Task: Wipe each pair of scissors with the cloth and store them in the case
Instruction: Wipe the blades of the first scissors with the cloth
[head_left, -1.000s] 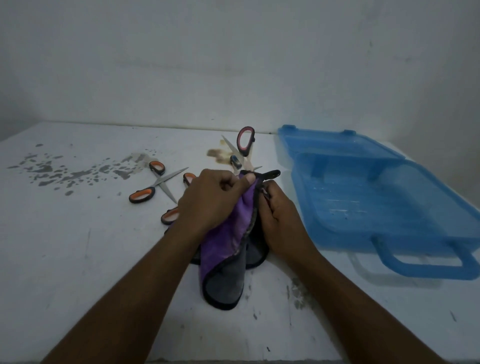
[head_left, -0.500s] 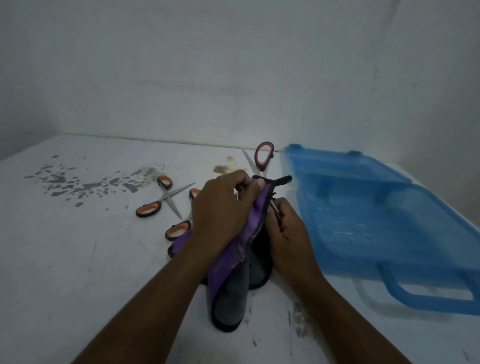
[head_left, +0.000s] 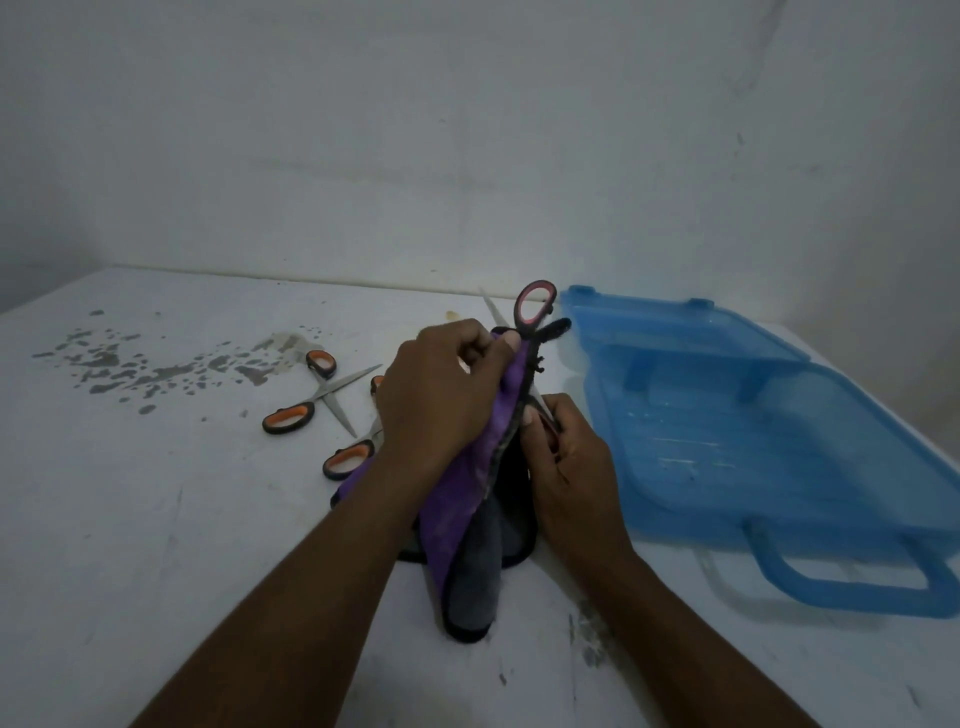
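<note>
My left hand (head_left: 441, 400) grips a purple and grey cloth (head_left: 472, 525) bunched around the blades of a pair of scissors. My right hand (head_left: 563, 457) holds that pair's handle just below and to the right; the pair is almost wholly hidden by cloth and fingers. Behind my hands a red-handled pair (head_left: 532, 309) lies on the table. Two orange-handled pairs lie to the left, one spread open (head_left: 311, 402), the other (head_left: 350, 460) partly behind my left forearm. The open blue case (head_left: 727, 457) lies to the right with no scissors in it.
The white table (head_left: 156, 519) has dark stains at the far left (head_left: 119, 364) and scuffs near my right forearm. A bare wall runs close behind the table. The case's handle (head_left: 852, 587) points toward the front edge.
The view has shifted slightly. My left hand with the cloth has slid a little up and away from my right hand along the hidden blades. The other scissors and the case have not moved.
</note>
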